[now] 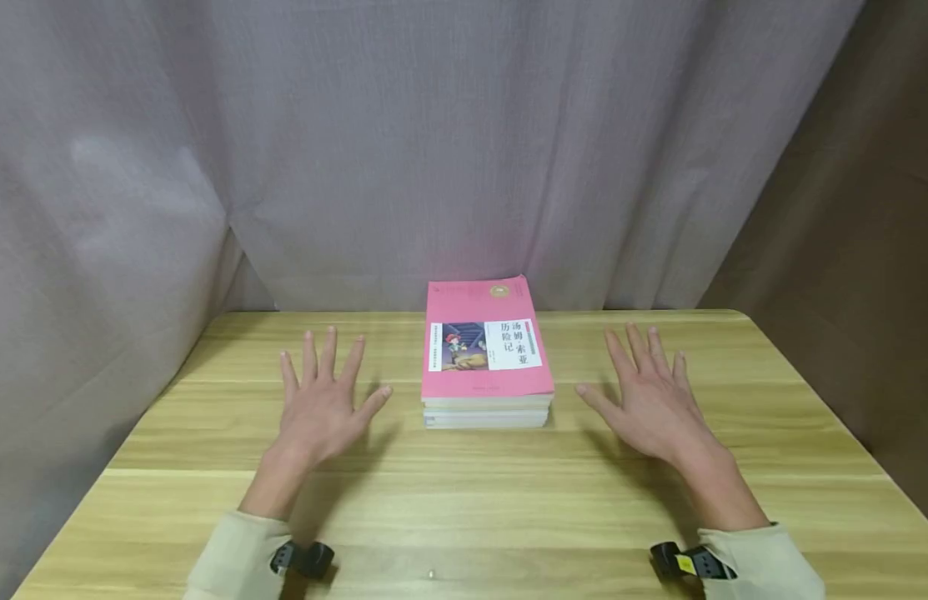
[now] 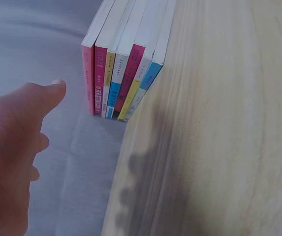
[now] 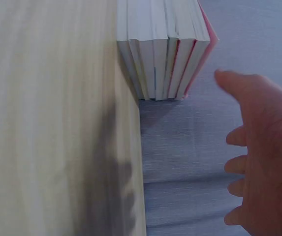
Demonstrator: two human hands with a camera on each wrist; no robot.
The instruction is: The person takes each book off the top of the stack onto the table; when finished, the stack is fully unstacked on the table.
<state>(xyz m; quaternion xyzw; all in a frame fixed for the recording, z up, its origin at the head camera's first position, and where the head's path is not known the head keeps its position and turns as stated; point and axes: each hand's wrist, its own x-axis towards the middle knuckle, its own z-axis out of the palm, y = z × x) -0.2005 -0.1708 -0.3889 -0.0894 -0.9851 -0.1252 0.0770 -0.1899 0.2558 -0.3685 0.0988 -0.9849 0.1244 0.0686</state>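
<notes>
A stack of several books [image 1: 484, 412] lies flat near the far edge of the table, topped by a pink book [image 1: 479, 385] with a picture and Chinese title on its cover. To the left of the stack, my left hand [image 1: 321, 412] is held palm down with its fingers spread, holding nothing. My right hand [image 1: 654, 408] mirrors it on the right side, fingers likewise spread. Both thumbs point toward the stack and stand apart from it. Coloured spines [image 2: 113, 81] show in the left wrist view; the white page edges [image 3: 155, 64] face the right wrist camera.
The wooden table [image 1: 448, 500] has light striped grain. Behind it hangs a grey curtain [image 1: 403, 150], with a darker brown cloth [image 1: 861, 275] at the right. Small black cameras are strapped at both cuffs. A tiny light speck [image 1: 431, 573] lies near the front of the table.
</notes>
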